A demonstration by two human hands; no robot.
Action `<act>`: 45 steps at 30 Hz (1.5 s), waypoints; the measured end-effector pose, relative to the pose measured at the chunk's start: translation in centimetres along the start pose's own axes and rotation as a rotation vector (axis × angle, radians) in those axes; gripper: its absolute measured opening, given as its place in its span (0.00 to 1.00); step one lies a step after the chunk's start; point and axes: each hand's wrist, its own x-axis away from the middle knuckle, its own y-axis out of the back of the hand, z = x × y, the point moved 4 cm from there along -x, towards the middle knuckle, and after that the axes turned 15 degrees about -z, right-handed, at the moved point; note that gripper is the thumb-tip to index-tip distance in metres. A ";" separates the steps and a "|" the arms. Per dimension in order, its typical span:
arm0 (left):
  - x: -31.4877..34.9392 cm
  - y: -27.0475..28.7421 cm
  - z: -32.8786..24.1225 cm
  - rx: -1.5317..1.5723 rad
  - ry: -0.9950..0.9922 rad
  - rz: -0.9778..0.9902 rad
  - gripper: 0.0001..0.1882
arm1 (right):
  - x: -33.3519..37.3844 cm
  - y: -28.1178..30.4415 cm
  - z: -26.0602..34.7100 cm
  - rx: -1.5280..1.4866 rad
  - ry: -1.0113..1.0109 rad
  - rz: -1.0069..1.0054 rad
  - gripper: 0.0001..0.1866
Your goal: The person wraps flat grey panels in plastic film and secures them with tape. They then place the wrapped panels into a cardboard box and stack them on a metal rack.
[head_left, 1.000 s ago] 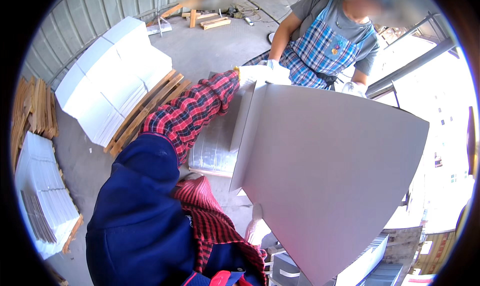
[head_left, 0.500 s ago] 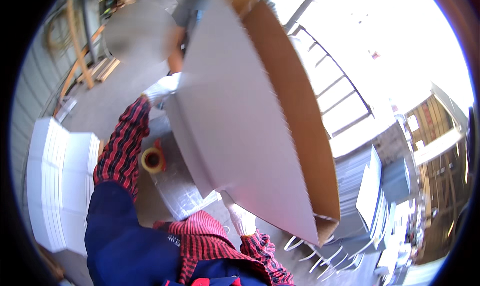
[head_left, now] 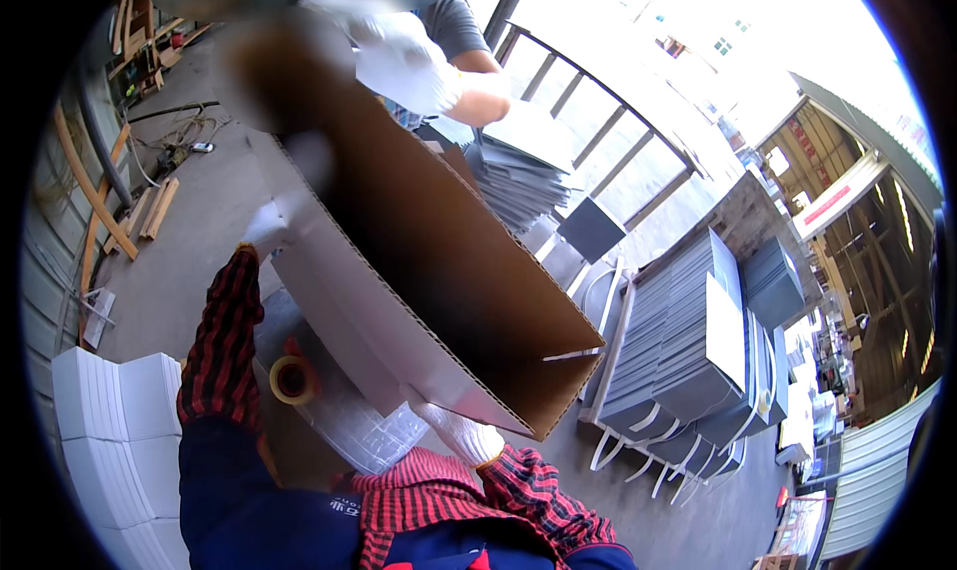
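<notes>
A long cardboard box (head_left: 374,306), white outside and brown inside, tilts in front of me with its open side turned up and to the right. My left hand (head_left: 265,227), in a white glove, grips its far left side; the fingertips are partly hidden. Closed on the near lower edge is my right hand (head_left: 459,434), also gloved, with some fingers behind the cardboard. Under the box lies a metallic-looking work surface (head_left: 369,440). A roll of tape (head_left: 293,379) with a red part rests there, beside my left forearm.
Across the box stands a person with a gloved hand (head_left: 409,66) near its far end. White folded stacks (head_left: 120,410) stand at left. Grey sheets (head_left: 678,341) are stacked on a rack at right, more (head_left: 518,171) behind the box. A railing (head_left: 608,101) runs beyond.
The box has tipped down and turned, so its brown inside now faces me more. Both my hands keep hold of it. The other person's gloved hand has come into sight.
</notes>
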 end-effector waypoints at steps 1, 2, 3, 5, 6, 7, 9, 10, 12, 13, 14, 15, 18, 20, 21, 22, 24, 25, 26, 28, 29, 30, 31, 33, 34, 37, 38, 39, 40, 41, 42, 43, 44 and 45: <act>0.7 1.3 -1.9 -0.059 0.096 -0.164 0.16 | -0.1 0.4 -0.1 0.040 -0.029 -0.037 0.19; 1.5 2.8 -3.8 -0.101 0.198 -0.330 0.16 | -0.2 0.7 -0.2 0.079 -0.056 -0.072 0.21; 2.6 6.8 -6.7 0.029 0.192 -0.638 0.19 | -0.5 0.9 0.3 0.079 -0.082 -0.156 0.27; 6.0 18.8 -17.2 0.443 -0.189 -1.032 0.23 | -1.2 1.4 2.4 0.020 -0.027 -0.240 0.36; 6.0 18.8 -21.2 0.584 -0.400 -0.973 0.26 | -0.7 2.0 1.1 0.015 -0.050 -0.290 0.38; 6.1 18.6 -25.0 0.671 -0.616 -0.870 0.25 | 0.5 4.1 1.2 0.027 -0.064 -0.357 0.40; 7.6 21.0 -30.2 0.432 -0.998 -0.661 0.22 | -0.5 1.5 -2.2 -0.032 -0.068 -0.393 0.37; 7.9 20.9 -31.3 0.203 -1.105 -0.570 0.21 | -0.6 0.9 -2.3 0.003 -0.038 -0.375 0.38; 7.7 19.1 -31.2 0.208 -0.981 -0.578 0.17 | -0.1 0.1 -2.5 0.042 -0.073 -0.333 0.38; 7.2 18.1 -30.3 0.309 -0.897 -0.619 0.16 | 0.2 -0.1 -2.4 0.043 -0.125 -0.311 0.38; 6.4 18.0 -28.5 0.348 -0.828 -0.592 0.15 | 0.4 -0.6 -2.0 0.040 -0.168 -0.280 0.38; 5.6 17.8 -26.8 0.396 -0.759 -0.568 0.17 | 0.4 -0.1 -1.2 0.065 -0.081 -0.282 0.39; 4.1 15.6 -25.2 0.394 -0.728 -0.594 0.21 | 0.3 1.0 -0.2 0.116 -0.095 -0.346 0.33; 4.3 15.8 -23.6 0.333 -0.757 -0.676 0.19 | -0.3 1.0 0.4 0.097 -0.083 -0.408 0.32; 4.8 14.3 -22.3 0.285 -0.801 -0.738 0.17 | 0.0 0.2 -1.3 0.146 -0.077 -0.418 0.28; 5.4 12.6 -21.4 0.507 -0.697 -0.624 0.17 | 0.3 -1.3 -4.0 0.189 -0.070 -0.432 0.24; 9.0 11.4 -20.3 0.194 -0.997 -0.665 0.14 | 0.5 -7.4 -11.0 0.196 -0.129 -0.382 0.13; 10.2 11.2 -19.2 0.250 -0.965 -0.705 0.12 | 0.0 -9.2 -12.3 0.163 -0.104 -0.423 0.11; 11.4 10.9 -18.5 0.319 -0.939 -0.742 0.11 | -0.1 -10.6 -13.5 0.133 -0.083 -0.473 0.13; 12.2 8.9 -19.5 0.291 -0.798 -0.692 0.10 | 0.9 -12.3 -16.0 -0.246 -0.659 -0.403 0.21; 13.2 7.9 -18.6 0.235 -0.779 -0.634 0.08 | 1.0 -13.4 -18.4 -0.011 -0.488 -0.272 0.19; 14.0 6.5 -17.1 0.184 -0.749 -0.575 0.06 | 1.0 -14.6 -21.0 0.275 -0.294 -0.175 0.17; 14.8 5.1 -15.4 0.127 -0.718 -0.519 0.05 | 1.0 -15.8 -23.6 0.520 -0.092 -0.122 0.16; 15.3 5.3 -16.2 0.192 -0.892 -0.563 0.04 | 2.8 -17.2 -26.1 0.459 -0.070 -0.103 0.14; 15.1 5.6 -16.2 0.173 -0.882 -0.510 0.04 | 3.2 -16.9 -27.5 0.449 -0.052 -0.107 0.13; 14.1 4.8 -17.1 0.210 -0.877 -0.568 0.05 | 3.1 -18.7 -32.8 0.479 0.093 0.035 0.13; 15.2 6.4 -15.3 0.157 -0.845 -0.607 0.05 | -0.1 -14.6 -22.7 0.587 0.119 0.380 0.14; 14.9 6.2 -15.6 0.212 -0.765 -0.568 0.06 | -0.5 -10.2 -18.9 0.294 -0.118 0.316 0.16; 15.0 5.8 -16.2 0.195 -0.808 -0.573 0.06 | -0.4 -7.5 -16.7 -0.024 -0.340 0.244 0.21; 14.9 6.1 -15.9 0.200 -0.782 -0.582 0.07 | -0.3 -4.7 -12.9 -0.308 -0.429 0.242 0.29; 14.8 5.7 -16.0 0.211 -0.771 -0.581 0.07 | -0.1 -2.4 -10.5 -0.606 -0.522 0.222 0.38; 14.7 5.5 -16.2 0.229 -0.738 -0.581 0.07 | -0.3 -0.9 -9.4 -0.690 -0.487 0.222 0.40; 14.7 5.7 -16.3 0.216 -0.718 -0.576 0.08 | -0.6 0.0 -8.0 -0.777 -0.449 0.228 0.44; 14.8 5.8 -16.1 0.218 -0.710 -0.579 0.08 | -1.5 0.6 -5.0 -0.856 -0.382 0.187 0.40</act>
